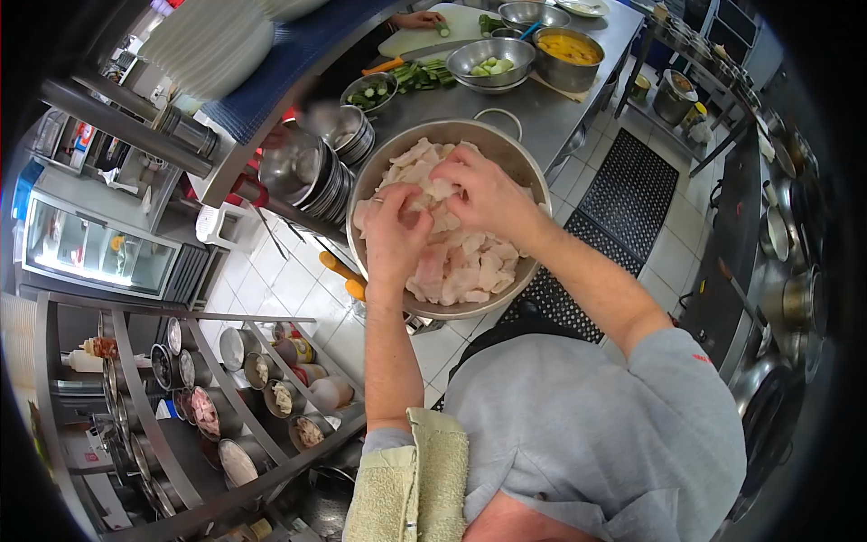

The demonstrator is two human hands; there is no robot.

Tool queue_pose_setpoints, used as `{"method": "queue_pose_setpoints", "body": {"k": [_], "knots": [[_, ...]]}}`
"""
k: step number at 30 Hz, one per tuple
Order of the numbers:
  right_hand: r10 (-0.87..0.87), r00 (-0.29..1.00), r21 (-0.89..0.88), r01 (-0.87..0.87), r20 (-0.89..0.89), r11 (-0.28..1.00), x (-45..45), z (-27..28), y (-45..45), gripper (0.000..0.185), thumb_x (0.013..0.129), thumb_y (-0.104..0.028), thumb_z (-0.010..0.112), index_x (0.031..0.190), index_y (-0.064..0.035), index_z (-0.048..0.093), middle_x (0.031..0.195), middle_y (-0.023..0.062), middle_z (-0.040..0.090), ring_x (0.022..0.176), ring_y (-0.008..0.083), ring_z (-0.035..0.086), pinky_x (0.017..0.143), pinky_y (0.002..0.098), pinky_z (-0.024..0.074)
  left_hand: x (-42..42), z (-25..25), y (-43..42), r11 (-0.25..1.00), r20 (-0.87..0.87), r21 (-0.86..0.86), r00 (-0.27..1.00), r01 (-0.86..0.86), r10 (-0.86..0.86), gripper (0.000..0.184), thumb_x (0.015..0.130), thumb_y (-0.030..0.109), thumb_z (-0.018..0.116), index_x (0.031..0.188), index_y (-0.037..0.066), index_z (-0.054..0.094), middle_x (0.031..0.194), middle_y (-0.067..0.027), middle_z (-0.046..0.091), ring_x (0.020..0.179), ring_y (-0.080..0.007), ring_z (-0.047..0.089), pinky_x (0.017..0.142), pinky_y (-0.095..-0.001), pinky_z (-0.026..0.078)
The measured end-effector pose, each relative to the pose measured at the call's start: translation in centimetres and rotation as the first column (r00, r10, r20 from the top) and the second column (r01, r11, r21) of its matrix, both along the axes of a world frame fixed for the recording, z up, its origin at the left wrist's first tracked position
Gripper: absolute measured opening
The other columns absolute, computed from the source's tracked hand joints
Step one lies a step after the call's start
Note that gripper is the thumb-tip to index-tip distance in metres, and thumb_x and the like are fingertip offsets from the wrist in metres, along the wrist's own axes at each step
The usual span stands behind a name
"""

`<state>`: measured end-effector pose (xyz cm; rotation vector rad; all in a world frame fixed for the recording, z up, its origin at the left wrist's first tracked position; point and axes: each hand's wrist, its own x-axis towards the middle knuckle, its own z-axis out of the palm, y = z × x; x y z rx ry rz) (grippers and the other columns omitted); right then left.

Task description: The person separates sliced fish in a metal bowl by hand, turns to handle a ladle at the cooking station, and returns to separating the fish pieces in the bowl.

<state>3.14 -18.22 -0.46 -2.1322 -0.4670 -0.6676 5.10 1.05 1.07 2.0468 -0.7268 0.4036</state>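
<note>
A wide steel bowl (pixel 536 172) with a loop handle holds a heap of pale pinkish-white raw meat slices (pixel 465 266); whether they are fish or chicken I cannot tell. Over the left part of the heap, my left hand (pixel 402 230) has its fingers curled down on slices. My right hand (pixel 488 190) is bent over the upper middle, with a pale slice between its thumb and fingers. The two hands are close together but apart. Some fingertips are hidden among the meat.
Stacked steel bowls (pixel 293 167) stand left of the meat. Beyond are cut green vegetables (pixel 424 76), an orange-handled knife (pixel 384 66) and a pot of yellow food (pixel 567 47). Another person's hand (pixel 418 20) is at a cutting board (pixel 402 41). Black mats (pixel 623 190) lie on the floor.
</note>
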Motion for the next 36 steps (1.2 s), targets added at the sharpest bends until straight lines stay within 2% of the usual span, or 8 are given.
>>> {"method": "queue_pose_setpoints", "body": {"k": [5,9,14,24,28,30,33,36], "knots": [[0.258,0.963,0.137,-0.246,-0.081,0.960,0.4,0.7,-0.5,0.032,0.073,-0.008,0.071,0.105,-0.0053,0.069,0.107,0.0134,0.058,0.099,0.0305,0.059,0.080,0.0384,0.0517,0.4,-0.1,0.6,0.996,-0.085,0.037,0.993,-0.076,0.079,0.027,0.073,0.006,0.075,0.099,0.005,0.070,0.085,-0.0102,0.067,0.078,-0.0235,0.063,0.070,-0.0344,0.050],[0.205,0.978,0.025,-0.206,0.049,0.978,1.3,0.5,-0.3,0.033,0.073,-0.008,0.070,0.106,-0.0045,0.067,0.103,0.0123,0.062,0.087,0.0272,0.065,0.077,0.0369,0.0541,0.7,0.3,0.6,0.999,-0.229,-0.045,0.973,-0.029,0.018,0.026,0.075,0.007,0.075,0.101,0.004,0.072,0.081,-0.0084,0.066,0.070,-0.0159,0.059,0.065,-0.0294,0.048],[0.184,0.976,0.145,-0.167,-0.116,0.975,2.2,1.3,-0.7,0.040,0.077,-0.011,0.068,0.115,-0.0026,0.061,0.086,0.0133,0.068,0.069,0.0281,0.070,0.065,0.0378,0.0550,0.8,1.5,0.8,0.992,-0.384,-0.129,0.922,-0.002,-0.048,0.027,0.079,0.008,0.073,0.105,0.003,0.070,0.085,-0.0039,0.067,0.071,-0.0096,0.056,0.064,-0.0252,0.046],[0.138,0.981,0.119,-0.122,-0.138,0.985,1.7,3.1,0.2,0.058,0.082,-0.017,0.067,0.136,-0.0061,0.049,0.082,0.0157,0.068,0.075,0.0342,0.069,0.068,0.0431,0.0539,0.9,1.7,1.8,0.929,-0.525,-0.370,0.822,0.012,-0.219,0.022,0.085,0.004,0.067,0.106,0.001,0.067,0.099,-0.0013,0.064,0.085,-0.0072,0.055,0.073,-0.0234,0.045],[0.087,0.986,0.067,-0.079,-0.139,0.995,1.9,1.9,0.7,0.054,0.085,-0.017,0.066,0.135,-0.0057,0.051,0.085,0.0164,0.070,0.080,0.0352,0.069,0.071,0.0437,0.0536,1.3,0.9,2.0,0.935,-0.478,-0.353,0.853,0.031,-0.209,0.021,0.086,0.006,0.065,0.106,0.001,0.068,0.098,-0.0010,0.063,0.080,-0.0070,0.054,0.069,-0.0235,0.044],[0.067,0.993,0.062,-0.061,-0.093,0.996,2.4,0.6,1.1,0.052,0.086,-0.016,0.066,0.135,-0.0057,0.051,0.087,0.0162,0.070,0.081,0.0351,0.069,0.071,0.0437,0.0534,1.4,0.9,2.2,0.998,-0.466,-0.065,0.885,-0.012,-0.019,0.023,0.087,0.008,0.063,0.107,0.001,0.071,0.092,-0.0002,0.063,0.074,-0.0064,0.051,0.064,-0.0234,0.041],[0.200,0.970,0.299,-0.151,-0.139,0.942,3.4,-0.7,0.4,0.043,0.086,-0.013,0.066,0.128,-0.0074,0.058,0.089,0.0138,0.069,0.087,0.0329,0.068,0.078,0.0422,0.0526,1.3,1.2,2.3,0.999,-0.536,-0.039,0.844,-0.035,0.008,0.023,0.091,0.009,0.059,0.107,0.000,0.072,0.080,0.0056,0.060,0.075,-0.0036,0.051,0.066,-0.0198,0.039],[0.301,0.954,0.054,-0.301,0.015,0.952,3.0,-0.3,-0.2,0.030,0.086,-0.011,0.068,0.116,-0.0084,0.066,0.101,0.0128,0.066,0.099,0.0316,0.065,0.088,0.0403,0.0506,1.5,0.9,2.5,0.984,-0.605,-0.159,0.796,-0.075,-0.037,0.024,0.092,0.010,0.059,0.109,0.001,0.072,0.085,0.0041,0.063,0.076,-0.0038,0.051,0.067,-0.0205,0.039]]}}
